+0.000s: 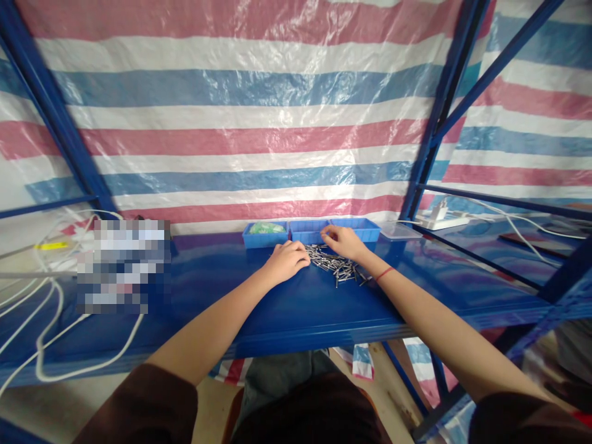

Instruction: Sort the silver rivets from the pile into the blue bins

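A loose heap of small, slim metal pieces (337, 265), like screws or pins, lies on the blue tabletop (277, 308). At the heap's left edge is my left hand (287, 260), fingers curled down and closed; whatever they hold is hidden. My right hand (346, 242) is over the far side of the heap, in front of the blue bins, with its fingers bent together in a pinch. Anything between those fingertips is too small to name. Behind the hands stand a middle blue bin (303, 232) and a right blue bin (370, 233), partly covered by my right hand.
A left blue bin (250, 240) holds a green plastic bag (267, 228). White cables (58, 308) and a blurred-out object (123, 265) occupy the table's left side. A clear lid (401, 230) and a white power strip (441, 220) lie at right. Blue frame posts (428, 142) flank a striped sheet.
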`<state>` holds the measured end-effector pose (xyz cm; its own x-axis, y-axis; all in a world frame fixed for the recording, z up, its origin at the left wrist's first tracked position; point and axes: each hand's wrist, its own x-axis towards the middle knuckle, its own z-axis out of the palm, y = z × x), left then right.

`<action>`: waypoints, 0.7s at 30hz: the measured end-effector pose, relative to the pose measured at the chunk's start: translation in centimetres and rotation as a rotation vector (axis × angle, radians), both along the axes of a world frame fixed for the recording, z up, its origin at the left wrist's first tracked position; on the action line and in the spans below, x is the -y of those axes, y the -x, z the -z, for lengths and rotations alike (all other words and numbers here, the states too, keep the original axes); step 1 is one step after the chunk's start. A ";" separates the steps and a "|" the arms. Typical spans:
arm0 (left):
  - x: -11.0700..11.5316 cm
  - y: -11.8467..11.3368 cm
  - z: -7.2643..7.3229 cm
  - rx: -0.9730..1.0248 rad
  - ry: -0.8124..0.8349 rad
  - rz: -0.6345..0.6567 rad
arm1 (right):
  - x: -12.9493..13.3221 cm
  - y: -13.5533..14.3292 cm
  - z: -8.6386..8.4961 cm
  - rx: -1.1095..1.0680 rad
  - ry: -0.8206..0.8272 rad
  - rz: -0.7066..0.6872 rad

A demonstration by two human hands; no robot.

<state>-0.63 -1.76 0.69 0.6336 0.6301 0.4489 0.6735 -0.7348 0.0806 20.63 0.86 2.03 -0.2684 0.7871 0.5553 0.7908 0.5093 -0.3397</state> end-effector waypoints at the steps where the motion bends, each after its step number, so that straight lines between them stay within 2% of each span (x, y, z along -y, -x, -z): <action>1: 0.0 -0.1 -0.1 0.053 -0.018 0.004 | 0.3 0.6 0.1 0.031 0.037 -0.101; 4: 0.1 -0.6 -0.3 0.284 0.005 0.029 | 1.1 2.0 0.5 0.051 0.124 -0.334; 7: 0.0 -0.9 -0.6 0.498 0.091 0.033 | 1.6 3.0 0.8 -0.026 0.143 -0.446; 11: 0.0 -0.8 -0.7 0.642 0.151 0.009 | 1.6 3.2 0.6 -0.115 0.147 -0.484; 16: 0.2 -0.8 -0.8 0.680 0.195 0.006 | 1.4 2.8 0.5 -0.137 0.163 -0.483; 21: 0.1 -0.8 -0.8 0.720 0.195 0.020 | 1.7 3.0 0.4 -0.230 0.264 -0.502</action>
<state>0.20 -1.82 1.49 0.2366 0.7322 0.6387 0.3916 -0.6735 0.6270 17.67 -0.83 1.68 -0.5385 0.7147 0.4463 0.3677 0.6759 -0.6387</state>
